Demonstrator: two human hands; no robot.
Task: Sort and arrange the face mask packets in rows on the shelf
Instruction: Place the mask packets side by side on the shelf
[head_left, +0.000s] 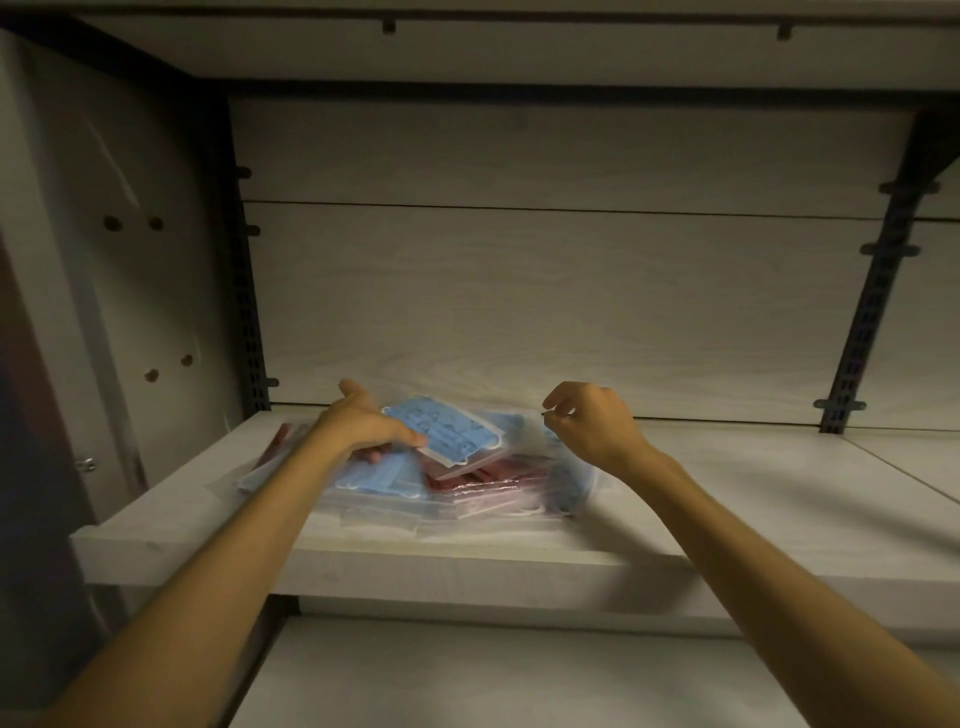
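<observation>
I see the top packet (445, 428), blue masks in a clear sleeve, lifted and tilted above a loose pile (431, 480) of blue and dark red packets at the left-middle of the shelf (727, 499). Its long axis runs from upper left to lower right, slanting toward the front edge. My left hand (363, 423) holds it at its near-left corner, thumb on top and fingers curled under. My right hand (589, 421) is just beside its right end, fingers curled, thumb and forefinger pinched together on what looks like the sleeve's clear edge, though blur keeps me from being sure. The packet lies between both hands, the left having the firmer hold. The shelf's bare right part is where I judge a row could begin.
</observation>
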